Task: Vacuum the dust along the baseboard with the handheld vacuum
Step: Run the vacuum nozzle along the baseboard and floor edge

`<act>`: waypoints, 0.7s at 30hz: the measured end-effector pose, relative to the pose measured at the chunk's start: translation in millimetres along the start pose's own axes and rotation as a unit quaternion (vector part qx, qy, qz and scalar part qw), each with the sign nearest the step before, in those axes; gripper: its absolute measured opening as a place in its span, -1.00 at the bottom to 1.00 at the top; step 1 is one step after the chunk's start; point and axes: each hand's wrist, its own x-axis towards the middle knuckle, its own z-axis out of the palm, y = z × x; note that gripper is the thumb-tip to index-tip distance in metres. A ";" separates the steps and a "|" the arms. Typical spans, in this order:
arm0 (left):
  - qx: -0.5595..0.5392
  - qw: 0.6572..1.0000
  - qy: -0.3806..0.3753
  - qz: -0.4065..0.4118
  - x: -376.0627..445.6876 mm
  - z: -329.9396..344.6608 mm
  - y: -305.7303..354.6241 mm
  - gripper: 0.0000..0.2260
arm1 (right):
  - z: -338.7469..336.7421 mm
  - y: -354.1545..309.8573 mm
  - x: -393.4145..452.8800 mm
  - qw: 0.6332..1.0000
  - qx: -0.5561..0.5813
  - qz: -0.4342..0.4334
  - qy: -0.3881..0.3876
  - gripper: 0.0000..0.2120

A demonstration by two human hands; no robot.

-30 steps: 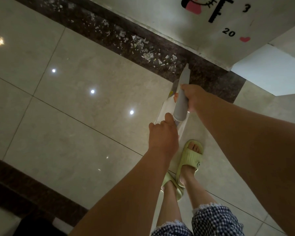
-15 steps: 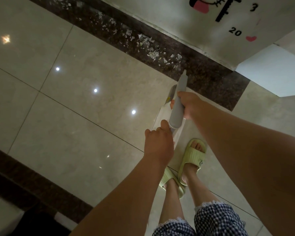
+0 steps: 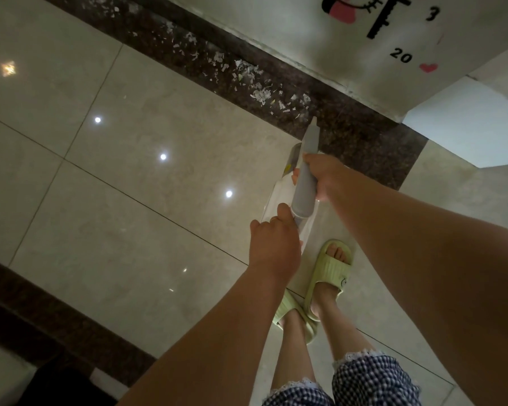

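Right hand (image 3: 324, 174) gripping vacuum (image 3: 305, 183) mid-body, nozzle beside dust (image 3: 261, 93)

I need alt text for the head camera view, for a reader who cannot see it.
A right hand grips a grey handheld vacuum, nozzle aimed at white debris on the dark border strip below the wall. The left hand holds its rear end.

On the wall (image 3: 320, 39) top right I read two black numbers, "3" (image 3: 432, 14) and "20" (image 3: 401, 55), next to a black ruler-type scale (image 3: 386, 17); looks like a height chart. Beside "20" there's a pink heart (image 3: 428, 67), and a cartoon face sticker (image 3: 348, 7) w/ pink tongue, cut off by frame edge. No other text legible.
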 end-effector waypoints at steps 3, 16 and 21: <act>0.013 1.000 0.001 0.002 5.8 -2.2 3.5 -0.53 | -1.4 -5.3 0.0 1.000 0.013 -0.005 0.001 -0.60; 0.010 1.000 0.002 -0.001 37.9 -9.0 18.3 -0.53 | -5.6 -43.7 4.6 0.999 -0.025 0.034 -0.023 -0.60; -0.001 1.000 -0.004 -0.008 40.0 -10.4 18.1 -0.56 | -6.3 -43.9 2.2 0.999 0.002 0.035 -0.034 -0.57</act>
